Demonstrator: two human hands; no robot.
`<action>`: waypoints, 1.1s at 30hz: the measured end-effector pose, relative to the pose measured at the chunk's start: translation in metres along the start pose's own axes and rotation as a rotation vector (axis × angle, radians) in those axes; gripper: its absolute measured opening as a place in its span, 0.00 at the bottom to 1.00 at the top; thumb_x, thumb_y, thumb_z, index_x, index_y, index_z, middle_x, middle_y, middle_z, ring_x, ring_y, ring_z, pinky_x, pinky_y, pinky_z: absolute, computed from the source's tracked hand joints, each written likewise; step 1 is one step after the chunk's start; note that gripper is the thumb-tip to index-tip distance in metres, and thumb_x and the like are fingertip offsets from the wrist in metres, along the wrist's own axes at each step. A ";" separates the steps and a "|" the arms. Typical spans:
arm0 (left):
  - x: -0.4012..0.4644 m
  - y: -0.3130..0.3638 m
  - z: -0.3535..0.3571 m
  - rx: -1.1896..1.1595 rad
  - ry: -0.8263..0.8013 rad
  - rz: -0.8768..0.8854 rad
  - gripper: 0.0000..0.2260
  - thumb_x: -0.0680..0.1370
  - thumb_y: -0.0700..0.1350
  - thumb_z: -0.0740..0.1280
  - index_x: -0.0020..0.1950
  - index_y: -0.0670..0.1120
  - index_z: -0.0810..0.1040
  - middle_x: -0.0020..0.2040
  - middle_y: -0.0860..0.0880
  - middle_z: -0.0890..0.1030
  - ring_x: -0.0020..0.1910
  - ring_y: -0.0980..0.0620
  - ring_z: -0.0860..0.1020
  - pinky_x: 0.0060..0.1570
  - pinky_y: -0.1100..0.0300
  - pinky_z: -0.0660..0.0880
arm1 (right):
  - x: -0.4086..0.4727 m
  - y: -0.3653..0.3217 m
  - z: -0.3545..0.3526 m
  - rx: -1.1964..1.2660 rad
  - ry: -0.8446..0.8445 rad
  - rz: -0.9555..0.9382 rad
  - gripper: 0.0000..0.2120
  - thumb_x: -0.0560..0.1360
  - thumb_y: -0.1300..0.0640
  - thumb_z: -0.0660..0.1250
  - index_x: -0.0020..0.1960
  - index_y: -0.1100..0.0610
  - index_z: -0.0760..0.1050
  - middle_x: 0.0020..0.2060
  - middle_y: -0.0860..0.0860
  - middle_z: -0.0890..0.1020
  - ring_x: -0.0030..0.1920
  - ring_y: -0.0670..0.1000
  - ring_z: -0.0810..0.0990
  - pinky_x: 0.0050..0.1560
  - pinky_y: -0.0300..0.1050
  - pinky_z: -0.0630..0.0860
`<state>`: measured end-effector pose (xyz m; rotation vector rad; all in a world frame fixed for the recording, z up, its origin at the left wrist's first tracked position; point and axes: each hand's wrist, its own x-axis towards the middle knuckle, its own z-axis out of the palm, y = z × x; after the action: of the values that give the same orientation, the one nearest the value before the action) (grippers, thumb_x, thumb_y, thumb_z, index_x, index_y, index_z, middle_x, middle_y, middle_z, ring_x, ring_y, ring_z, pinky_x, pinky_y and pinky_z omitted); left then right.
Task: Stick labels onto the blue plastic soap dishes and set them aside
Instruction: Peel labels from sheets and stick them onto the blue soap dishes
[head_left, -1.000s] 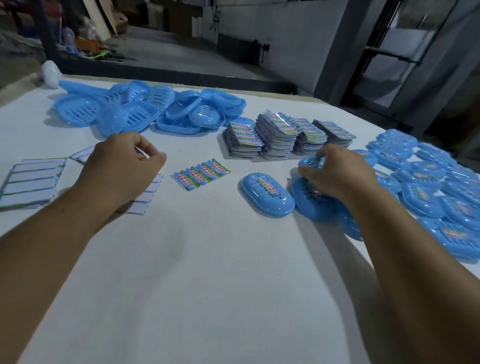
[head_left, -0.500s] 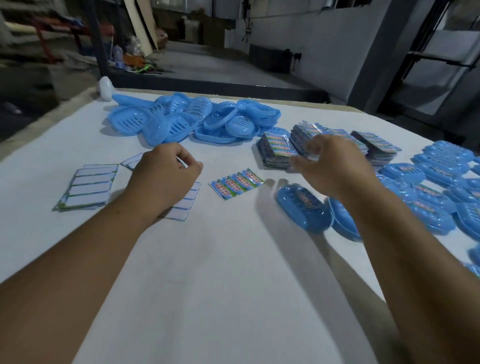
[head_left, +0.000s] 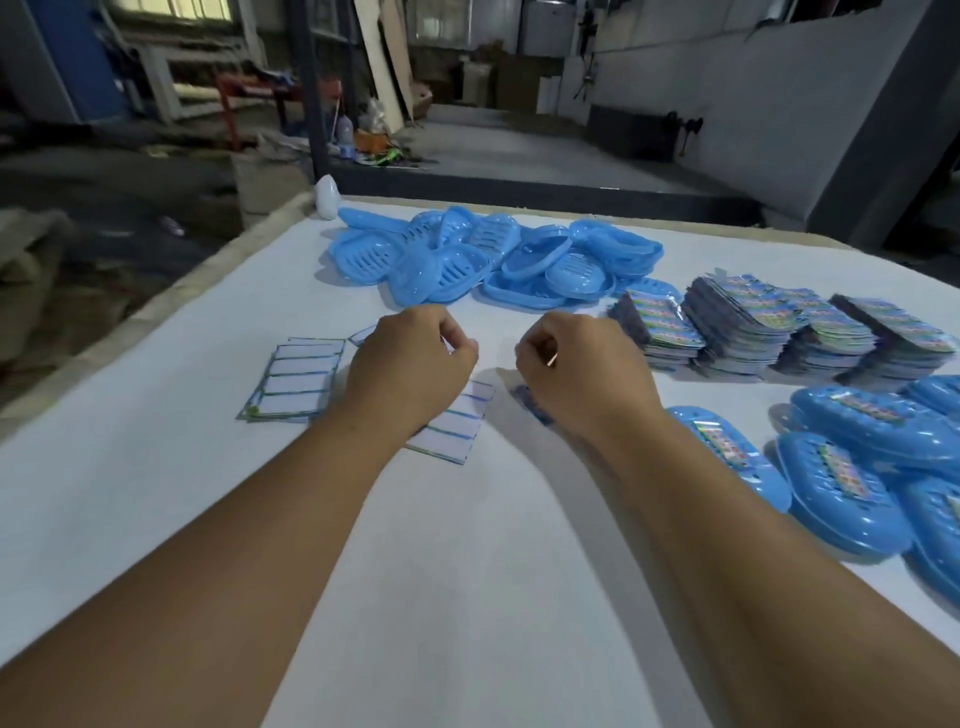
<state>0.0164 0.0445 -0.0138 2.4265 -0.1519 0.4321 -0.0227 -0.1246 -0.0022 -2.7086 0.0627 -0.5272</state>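
Covering white table (head_left: 467, 597), dim workshop.

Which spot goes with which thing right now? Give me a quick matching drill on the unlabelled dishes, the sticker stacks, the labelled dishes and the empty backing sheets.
Things:
1. unlabelled dish pile
2. sticker stacks
3. labelled dishes
4. empty backing sheets

Places:
A. left of the left hand
B. near right edge of the table
C. far middle
D. far right, behind the labelled dishes

Pairs: 1-C, 2-D, 3-B, 4-A
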 end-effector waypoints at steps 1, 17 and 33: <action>0.006 -0.003 -0.001 -0.008 0.029 -0.029 0.08 0.75 0.55 0.70 0.40 0.53 0.77 0.38 0.57 0.79 0.42 0.52 0.79 0.43 0.57 0.74 | 0.000 -0.001 0.001 0.018 0.000 -0.008 0.08 0.76 0.50 0.64 0.48 0.50 0.81 0.44 0.48 0.85 0.47 0.54 0.82 0.48 0.51 0.79; 0.105 -0.021 0.016 0.089 -0.044 -0.243 0.45 0.73 0.74 0.60 0.80 0.45 0.59 0.75 0.45 0.71 0.71 0.40 0.71 0.65 0.46 0.71 | 0.003 0.002 0.006 0.284 0.143 -0.042 0.07 0.75 0.50 0.66 0.38 0.43 0.77 0.35 0.36 0.81 0.38 0.38 0.79 0.41 0.41 0.75; 0.098 -0.012 0.014 0.101 0.159 -0.154 0.28 0.73 0.62 0.70 0.63 0.45 0.68 0.56 0.47 0.79 0.54 0.43 0.79 0.51 0.49 0.77 | 0.004 0.003 -0.001 0.390 0.248 -0.023 0.06 0.76 0.51 0.68 0.42 0.49 0.81 0.33 0.38 0.82 0.37 0.42 0.80 0.42 0.42 0.77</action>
<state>0.1153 0.0452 0.0023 2.4681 0.1282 0.5719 -0.0196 -0.1285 -0.0010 -2.2582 -0.0051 -0.7908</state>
